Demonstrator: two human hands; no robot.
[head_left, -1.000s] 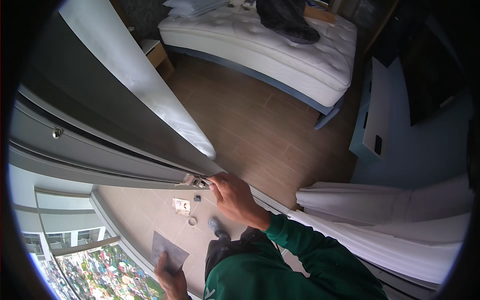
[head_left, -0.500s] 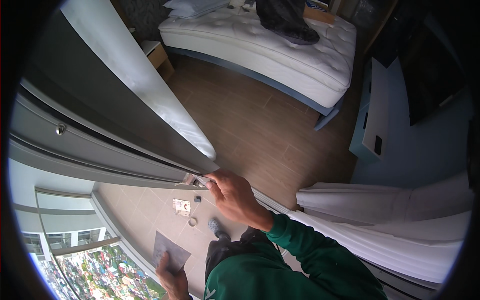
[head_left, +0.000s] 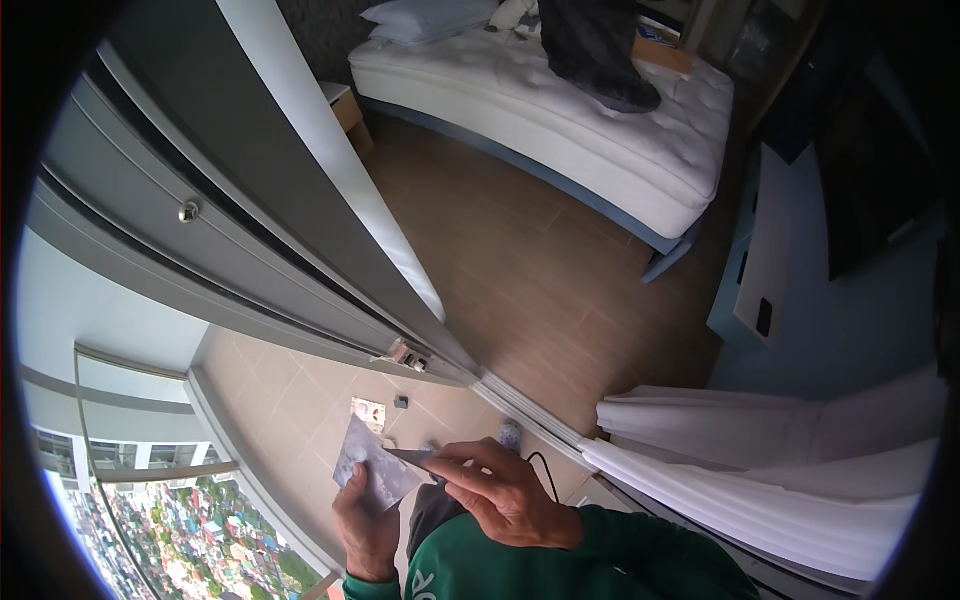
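My left hand [head_left: 368,528] grips a thin grey rectangular sheet [head_left: 370,462] by its near edge, thumb on top. Whitish smears cover the sheet's face. Closed around a small flat blade, my right hand [head_left: 505,497] holds what looks like a putty knife [head_left: 408,455]. Its grey tip meets or hovers over the sheet's right edge; I cannot tell which. Ahead of both hands, the edge of a grey sliding door [head_left: 300,280] has a metal latch fitting [head_left: 412,358] with a pale, rough patch beside it.
Near my feet lie a printed paper [head_left: 369,412] and a small dark block [head_left: 401,402] on the tiles. A floor track [head_left: 530,415] divides balcony from bedroom. White curtains [head_left: 760,480] hang at right. Beyond stands a bed [head_left: 560,130]; a glass railing [head_left: 150,420] is left.
My right hand has left the door's latch and come down to the sheet, its blade now showing. The left hand has raised the sheet slightly to the right. My view has shifted.
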